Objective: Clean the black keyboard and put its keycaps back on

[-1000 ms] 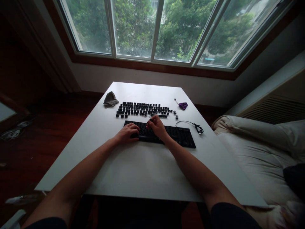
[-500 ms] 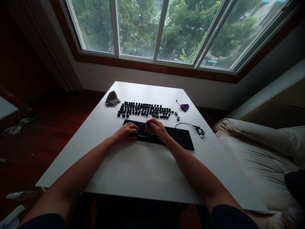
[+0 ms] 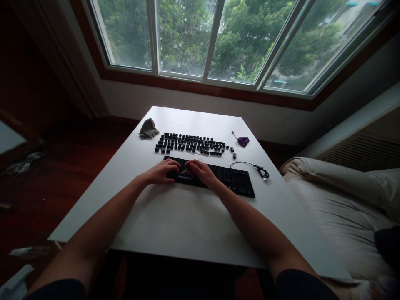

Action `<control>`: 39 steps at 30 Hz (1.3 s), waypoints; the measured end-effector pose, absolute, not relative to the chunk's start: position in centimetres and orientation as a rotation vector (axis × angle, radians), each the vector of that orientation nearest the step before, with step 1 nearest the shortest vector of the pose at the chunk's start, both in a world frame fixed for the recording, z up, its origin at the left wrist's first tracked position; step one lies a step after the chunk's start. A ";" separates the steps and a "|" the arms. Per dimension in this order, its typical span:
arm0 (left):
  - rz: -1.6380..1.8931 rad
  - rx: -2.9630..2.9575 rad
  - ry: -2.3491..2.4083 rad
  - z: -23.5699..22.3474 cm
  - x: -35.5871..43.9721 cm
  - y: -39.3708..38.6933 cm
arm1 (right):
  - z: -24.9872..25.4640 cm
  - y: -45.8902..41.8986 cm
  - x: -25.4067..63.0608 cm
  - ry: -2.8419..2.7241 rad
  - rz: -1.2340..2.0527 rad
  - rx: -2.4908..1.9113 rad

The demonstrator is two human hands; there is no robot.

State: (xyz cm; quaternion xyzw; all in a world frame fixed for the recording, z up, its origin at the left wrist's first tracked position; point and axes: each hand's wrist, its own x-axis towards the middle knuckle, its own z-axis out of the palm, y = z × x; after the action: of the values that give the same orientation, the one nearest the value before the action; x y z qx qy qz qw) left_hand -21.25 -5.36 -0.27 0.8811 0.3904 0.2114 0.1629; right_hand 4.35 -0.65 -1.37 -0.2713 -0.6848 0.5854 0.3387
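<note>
A black keyboard [image 3: 239,180] lies on the white table, its key area partly covered by my hands. My left hand [image 3: 161,171] grips its left end, fingers curled over the top and thumb at the near edge. Just to the right, my right hand [image 3: 203,171] is closed over the left part of the keyboard. Between its fingers is a thin wire keycap puller [image 3: 185,171], pointing down-left at the keys near my left fingertips. Beyond the keyboard, many loose black keycaps [image 3: 184,143] stand in rows.
A grey cloth [image 3: 148,129] lies at the far left of the table [image 3: 175,225]. Far right are a purple cloth [image 3: 243,141] and a small brush [image 3: 234,134]. The keyboard's coiled cable [image 3: 262,171] rests at right. A sofa [image 3: 321,200] stands beside the table.
My right hand has moved left and lower with the keycap puller, closer to my left hand. My left hand has shifted slightly left on the keyboard's end.
</note>
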 end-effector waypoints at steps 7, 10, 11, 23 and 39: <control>0.611 2.535 1.139 -0.9 -21.3 -5.2 | -2.4 -0.2 4.0 -1.780 1.419 -0.886; 0.622 2.552 1.144 -1.1 -21.3 -5.1 | -2.5 0.2 4.4 -1.810 1.354 -0.976; 0.622 2.555 1.145 -1.1 -21.3 -5.1 | -2.5 0.3 4.5 -1.822 1.354 -0.992; 0.654 2.539 1.111 -1.5 -20.9 -4.9 | -2.7 1.2 4.7 -1.856 1.442 -1.079; 0.641 2.518 1.093 -1.4 -20.0 -5.1 | -0.3 0.2 5.9 -2.120 1.472 -0.875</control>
State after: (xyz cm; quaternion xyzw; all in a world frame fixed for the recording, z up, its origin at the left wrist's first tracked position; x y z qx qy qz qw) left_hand -20.01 -5.15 -1.39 0.8817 0.3827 0.2246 0.1604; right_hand 5.93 0.17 -0.29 -0.3141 -0.7612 0.5284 0.2067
